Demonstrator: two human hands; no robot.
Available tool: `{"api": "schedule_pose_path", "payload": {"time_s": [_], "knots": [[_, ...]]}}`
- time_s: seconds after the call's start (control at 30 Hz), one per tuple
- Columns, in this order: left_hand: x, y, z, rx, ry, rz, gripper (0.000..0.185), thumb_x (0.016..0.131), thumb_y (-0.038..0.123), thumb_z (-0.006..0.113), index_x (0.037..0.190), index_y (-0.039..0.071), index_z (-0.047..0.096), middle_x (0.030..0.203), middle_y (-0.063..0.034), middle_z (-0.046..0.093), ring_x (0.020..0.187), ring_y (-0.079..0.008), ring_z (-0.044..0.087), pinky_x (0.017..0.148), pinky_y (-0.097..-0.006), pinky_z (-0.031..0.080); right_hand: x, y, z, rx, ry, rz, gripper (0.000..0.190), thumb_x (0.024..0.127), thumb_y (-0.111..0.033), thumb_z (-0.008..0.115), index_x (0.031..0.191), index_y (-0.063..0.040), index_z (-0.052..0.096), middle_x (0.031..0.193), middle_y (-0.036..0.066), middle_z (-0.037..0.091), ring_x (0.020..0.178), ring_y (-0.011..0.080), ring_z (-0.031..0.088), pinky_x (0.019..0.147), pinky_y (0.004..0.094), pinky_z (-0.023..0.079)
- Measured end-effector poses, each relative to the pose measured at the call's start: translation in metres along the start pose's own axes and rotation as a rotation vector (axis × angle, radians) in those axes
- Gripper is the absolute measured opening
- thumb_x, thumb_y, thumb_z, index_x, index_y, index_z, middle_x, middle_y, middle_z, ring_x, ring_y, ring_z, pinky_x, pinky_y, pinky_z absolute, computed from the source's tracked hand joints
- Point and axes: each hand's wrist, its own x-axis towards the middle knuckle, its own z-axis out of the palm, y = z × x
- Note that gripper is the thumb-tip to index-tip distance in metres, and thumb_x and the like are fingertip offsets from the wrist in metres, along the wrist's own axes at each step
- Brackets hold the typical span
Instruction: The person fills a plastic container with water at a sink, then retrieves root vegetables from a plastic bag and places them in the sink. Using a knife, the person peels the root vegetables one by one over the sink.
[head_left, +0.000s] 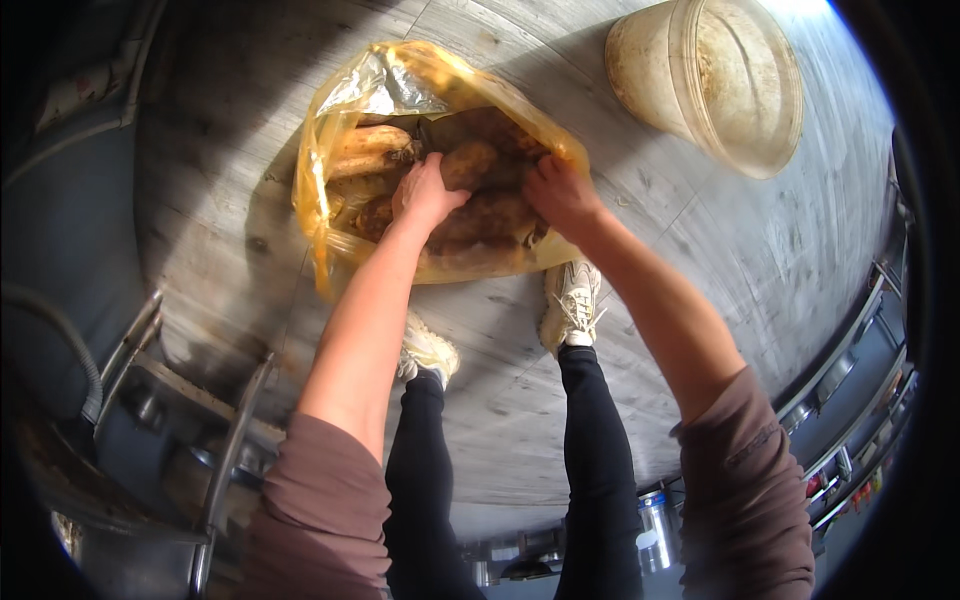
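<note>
A large yellow translucent plastic bag (450, 274) lies open on the floor in front of my feet, holding several thick, brown, dirt-covered root vegetables. Paler lotus-root-like pieces (367, 150) lie at the bag's left. My left hand (427, 191) reaches into the bag, its fingers against the near end of a brown root (471, 163); whether it grips the root is not plain. At the bag's right rim, my right hand (561, 193) has its fingers curled on the yellow plastic. A darker root (487, 214) lies below and between both hands.
A stained whitish plastic bucket (675, 75) lies on the grey wood-look floor (645, 187) at upper right. A metal-framed rack (232, 435) stands at lower left, and shelves with metal bowls (836, 375) are at right. A metal canister (655, 529) is behind my feet.
</note>
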Motion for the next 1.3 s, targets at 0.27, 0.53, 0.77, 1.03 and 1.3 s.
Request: {"api": "schedule_pose_path", "payload": {"time_s": [0.27,0.53,0.77,1.03,1.3], "knots": [[-0.109,-0.021,-0.031,-1.229,-0.099,-0.061,0.058,0.083,0.029,0.069,0.130,0.004,0.045,0.118,-0.0051,0.056,0.102,-0.0168,0.056,0.075,-0.0314,0.049,-0.036,0.013,-0.024,0.867,0.242,0.399,0.008,0.077,-0.013,0.059,0.084,-0.010,0.056,0.082,0.008,0.060,0.087,0.0295,0.060,0.071,0.0409,0.050],[-0.265,-0.071,-0.039,-1.877,-0.046,-0.367,0.048,0.090,0.041,0.058,0.125,0.009,0.047,0.112,-0.0069,0.056,0.095,-0.0238,0.056,0.083,-0.0413,0.048,0.030,-0.011,-0.018,0.501,-0.060,0.544,0.042,0.069,-0.018,0.066,0.110,-0.013,0.055,0.109,0.007,0.053,0.113,0.0253,0.047,0.094,0.0490,0.033],[-0.383,-0.047,-0.017,-1.859,-0.076,-0.636,0.053,0.088,0.041,0.059,0.128,0.010,0.045,0.119,-0.0069,0.056,0.103,-0.0233,0.056,0.083,-0.0436,0.050,0.011,-0.054,0.023,0.556,0.051,0.559,0.053,0.067,-0.022,0.073,0.115,-0.014,0.052,0.116,0.011,0.052,0.116,0.0293,0.048,0.105,0.0581,0.020],[-0.407,0.011,-0.059,-1.699,-0.211,-0.303,0.078,0.073,0.045,0.076,0.130,0.004,0.042,0.120,-0.0083,0.055,0.105,-0.0213,0.057,0.084,-0.0390,0.051,-0.034,-0.025,-0.068,1.827,0.282,0.603,0.058,0.081,-0.026,0.067,0.131,-0.011,0.044,0.116,0.011,0.061,0.106,0.0259,0.059,0.097,0.0355,0.042],[-0.501,0.055,-0.137,-1.770,-0.253,-0.223,0.079,0.071,0.036,0.079,0.134,0.007,0.041,0.123,-0.0076,0.055,0.108,-0.0228,0.057,0.085,-0.0423,0.052,-0.177,-0.072,-0.180,3.126,0.846,0.606,0.048,0.091,-0.021,0.057,0.135,-0.011,0.040,0.131,0.003,0.052,0.120,0.0193,0.049,0.099,0.0356,0.042]]}}
